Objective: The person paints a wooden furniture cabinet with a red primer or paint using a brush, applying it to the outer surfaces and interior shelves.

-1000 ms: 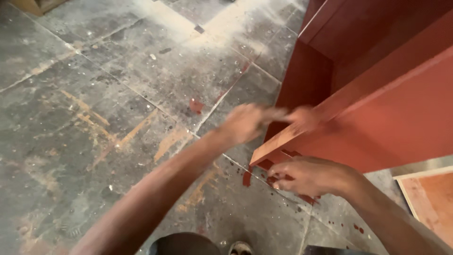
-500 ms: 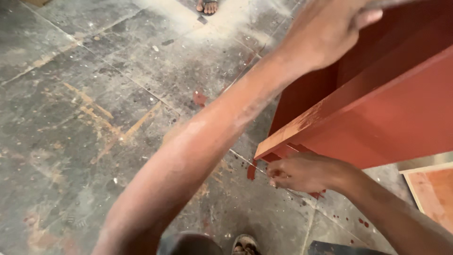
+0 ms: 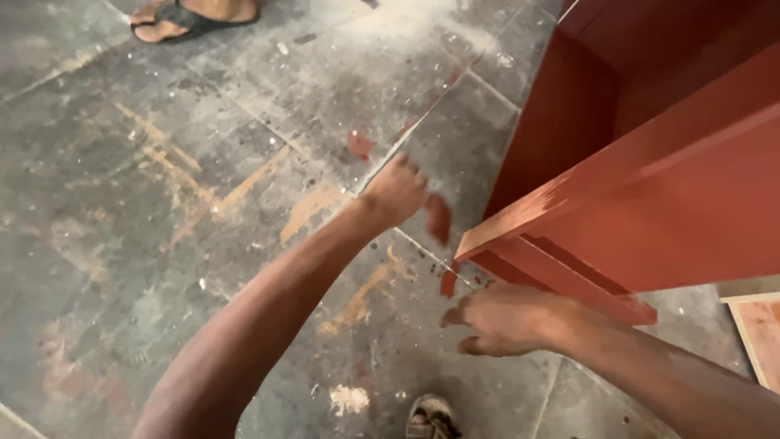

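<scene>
1. The red-brown cabinet (image 3: 650, 203) is standing on the floor (image 3: 203, 203); it looks heavy, stiff, best gripped at its edges.
2. The left hand (image 3: 396, 193) is blurring, grip unclear.
3. The right hand (image 3: 504, 319) is curling loosely, holding nothing.

The left arm stretches forward and up from the lower left, bare to the wrist. The left hand (image 3: 396, 193) is loosely curled, fingers bent under and blurred. The right forearm enters from the lower right, pointing left. The right hand (image 3: 505, 319) is palm-down, fingers curled inward, thumb tucked below. The hands are apart.
</scene>
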